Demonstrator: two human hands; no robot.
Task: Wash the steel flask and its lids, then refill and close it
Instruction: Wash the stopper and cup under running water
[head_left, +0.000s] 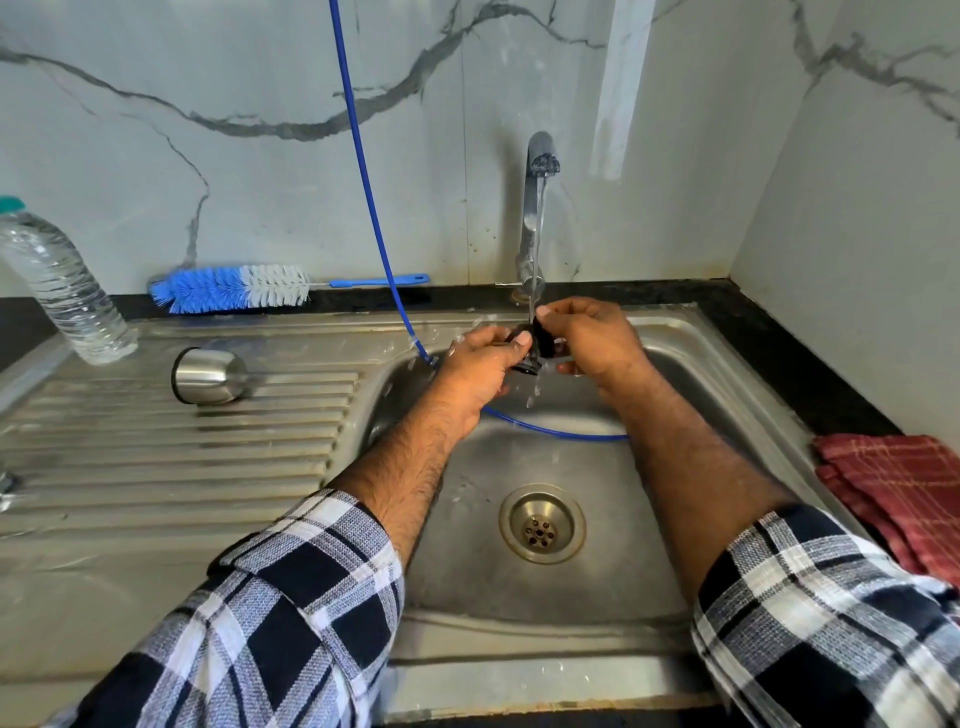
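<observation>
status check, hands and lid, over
Left hand and right hand both gripping black lid under running tap. Steel cup on drainboard. Nothing blocking.

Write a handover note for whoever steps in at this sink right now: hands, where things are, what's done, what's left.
Left hand and right hand: both hold the small black lid under the running tap, over the sink.
Steel cup lid: lying on its side on the drainboard.
Bottle brush: on the counter by the wall.
Plastic water bottle: standing at far left.
Flask body: not in view.
Done: cannot tell; the black lid is mid-rinse.
Left: finish the lid, then refill and close the flask.
</observation>
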